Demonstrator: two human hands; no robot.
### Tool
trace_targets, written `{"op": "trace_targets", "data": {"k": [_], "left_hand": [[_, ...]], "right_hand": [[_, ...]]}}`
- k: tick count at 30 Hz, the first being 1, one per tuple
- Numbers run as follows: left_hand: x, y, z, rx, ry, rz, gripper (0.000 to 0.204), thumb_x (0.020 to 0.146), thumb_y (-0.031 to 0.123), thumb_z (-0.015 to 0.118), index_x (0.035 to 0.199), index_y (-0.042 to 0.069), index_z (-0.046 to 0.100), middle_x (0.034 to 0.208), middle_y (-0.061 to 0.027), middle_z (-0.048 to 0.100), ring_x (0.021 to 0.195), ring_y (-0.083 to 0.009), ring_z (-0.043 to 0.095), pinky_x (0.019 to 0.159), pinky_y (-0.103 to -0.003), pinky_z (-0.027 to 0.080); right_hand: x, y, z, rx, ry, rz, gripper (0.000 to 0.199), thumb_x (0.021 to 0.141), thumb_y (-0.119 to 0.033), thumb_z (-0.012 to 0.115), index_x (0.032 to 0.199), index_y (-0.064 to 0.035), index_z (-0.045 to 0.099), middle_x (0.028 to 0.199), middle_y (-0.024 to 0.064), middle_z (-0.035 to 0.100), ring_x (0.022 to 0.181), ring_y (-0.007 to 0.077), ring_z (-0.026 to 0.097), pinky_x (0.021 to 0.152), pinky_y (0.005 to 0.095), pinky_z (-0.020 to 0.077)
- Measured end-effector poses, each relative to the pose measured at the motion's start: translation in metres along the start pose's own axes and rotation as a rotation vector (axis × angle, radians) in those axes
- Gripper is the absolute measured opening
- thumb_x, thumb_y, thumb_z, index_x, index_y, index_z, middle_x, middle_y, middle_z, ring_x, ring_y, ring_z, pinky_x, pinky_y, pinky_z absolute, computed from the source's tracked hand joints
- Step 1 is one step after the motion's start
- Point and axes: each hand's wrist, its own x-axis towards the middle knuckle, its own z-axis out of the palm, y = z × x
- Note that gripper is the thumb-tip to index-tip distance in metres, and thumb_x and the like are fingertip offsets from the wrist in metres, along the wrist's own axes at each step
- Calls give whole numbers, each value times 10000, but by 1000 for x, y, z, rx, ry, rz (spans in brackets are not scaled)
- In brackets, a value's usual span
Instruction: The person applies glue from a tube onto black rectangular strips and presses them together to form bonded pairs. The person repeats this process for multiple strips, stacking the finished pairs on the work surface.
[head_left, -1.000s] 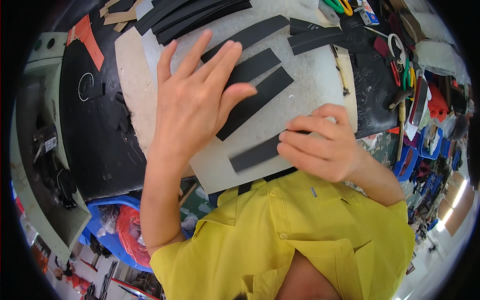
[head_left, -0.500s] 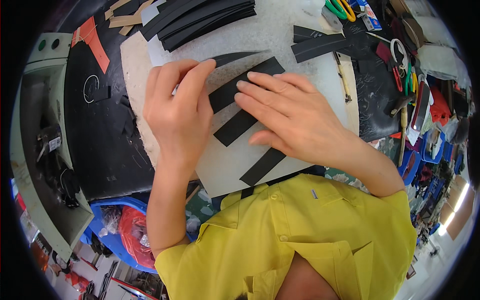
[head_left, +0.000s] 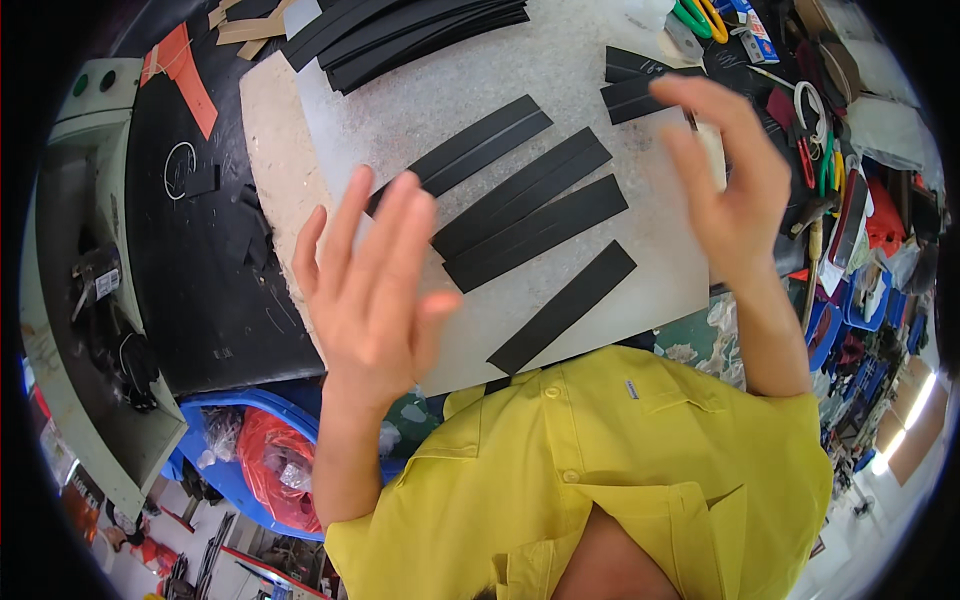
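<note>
Several black strips lie slanted on a pale work board (head_left: 660, 290) in front of me. My left hand (head_left: 370, 270) is open with fingers spread, slightly blurred. It hovers beside the farthest strip (head_left: 470, 150), which has a line along its length, and hides that strip's left end. Two strips overlap in the middle, an upper one (head_left: 525, 190) and a lower one (head_left: 540, 235). A single strip (head_left: 565, 305) lies nearest me. My right hand (head_left: 735, 175) is raised at the board's right side, thumb and fingers apart, holding nothing. Beside its fingertips are shorter marked black pieces (head_left: 635, 98).
A pile of black strips (head_left: 420, 40) sits at the board's far edge. Scissors (head_left: 700, 18), a hammer (head_left: 812, 215) and other tools lie to the right. An orange-red piece (head_left: 185, 75) and black scraps (head_left: 255, 235) are on the dark table left. A blue tub (head_left: 225, 490) stands below.
Both hands have come off the strips and moved apart, the right one up and to the right. The strip my left fingers held at its end now lies on the board.
</note>
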Motion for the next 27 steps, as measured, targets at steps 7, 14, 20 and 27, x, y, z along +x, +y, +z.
{"op": "trace_targets", "data": {"k": [7,14,20,27], "left_hand": [[-1,-5,5,-121,180,-242,297,919,94,680,1198,-10,676,1203,-134,715,1125,-329,663,957,-433,475],[-9,22,2,-190,-74,163,359,917,211,726,1186,-20,671,1232,-180,695,1102,-348,671,958,-421,508],[-14,39,11,-165,-277,24,664,940,561,570,1303,10,645,1345,-165,641,1318,-366,562,1091,-476,418],[-34,61,-1,-53,-339,56,691,986,590,478,1331,9,621,1368,-161,637,1345,-356,549,1168,-556,274]], "right_hand": [[26,-10,28,40,-82,-117,225,836,-41,750,1060,-52,739,981,85,729,917,269,686,843,344,540],[49,-33,80,133,-354,-280,195,776,-58,739,970,-80,752,930,81,690,983,268,620,853,400,466],[48,-36,83,62,-417,-212,174,815,-29,722,976,-88,697,951,38,608,1004,256,543,869,403,417],[53,-29,47,48,-326,-215,211,737,-45,720,942,-96,733,967,36,693,973,265,623,882,387,420]]}}
